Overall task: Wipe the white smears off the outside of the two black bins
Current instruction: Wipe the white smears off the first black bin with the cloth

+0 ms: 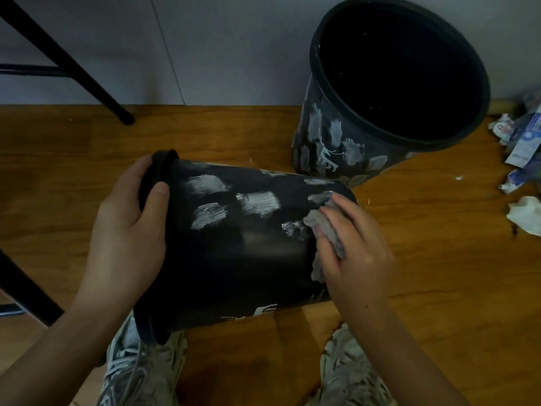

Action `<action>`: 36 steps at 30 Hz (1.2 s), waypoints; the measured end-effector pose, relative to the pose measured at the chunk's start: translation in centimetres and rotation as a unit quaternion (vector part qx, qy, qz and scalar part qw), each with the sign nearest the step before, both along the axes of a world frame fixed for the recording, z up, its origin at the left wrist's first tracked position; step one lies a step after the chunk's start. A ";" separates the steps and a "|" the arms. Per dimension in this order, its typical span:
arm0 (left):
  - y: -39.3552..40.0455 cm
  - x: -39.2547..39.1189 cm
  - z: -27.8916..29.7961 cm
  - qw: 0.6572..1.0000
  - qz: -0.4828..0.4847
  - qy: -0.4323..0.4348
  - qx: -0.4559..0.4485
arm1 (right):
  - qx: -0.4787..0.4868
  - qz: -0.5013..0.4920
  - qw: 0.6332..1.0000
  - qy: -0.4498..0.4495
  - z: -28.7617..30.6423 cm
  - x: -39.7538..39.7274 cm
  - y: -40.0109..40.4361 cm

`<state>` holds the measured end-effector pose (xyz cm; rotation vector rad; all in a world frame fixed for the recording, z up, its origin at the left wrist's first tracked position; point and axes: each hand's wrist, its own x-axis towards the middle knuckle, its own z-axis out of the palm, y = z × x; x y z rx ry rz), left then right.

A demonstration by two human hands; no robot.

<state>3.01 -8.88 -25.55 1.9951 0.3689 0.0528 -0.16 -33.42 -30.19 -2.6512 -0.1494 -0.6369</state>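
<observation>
Gripping tipped bin (234, 253) rim with left hand (131, 230), right hand (354, 247) pressing cloth (325, 230) near base; could roll, smearing white patches (259, 203).

tipped bin (234, 253) above shoes (137, 373) | upright bin (336, 148) behind-right | litter (524, 159) far right
</observation>
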 end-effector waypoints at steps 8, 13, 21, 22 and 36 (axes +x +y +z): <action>0.2 0.1 -0.1 1.000 0.004 -0.006 0.024 | -0.033 0.144 0.989 0.004 0.6 -1.0 2.5; -0.1 0.3 0.1 1.000 0.002 0.002 0.013 | 0.010 -0.023 0.999 0.027 -0.1 0.1 -1.2; 0.0 0.3 -0.1 0.999 0.012 -0.005 0.037 | -0.005 0.120 0.993 0.018 1.1 0.1 3.6; 0.1 0.3 -0.2 0.999 0.012 -0.006 0.041 | -0.007 0.126 0.992 0.017 1.0 -0.1 3.2; 0.4 0.1 -0.4 1.000 0.001 -0.010 0.029 | -0.006 0.117 0.993 -0.001 1.2 -0.1 4.0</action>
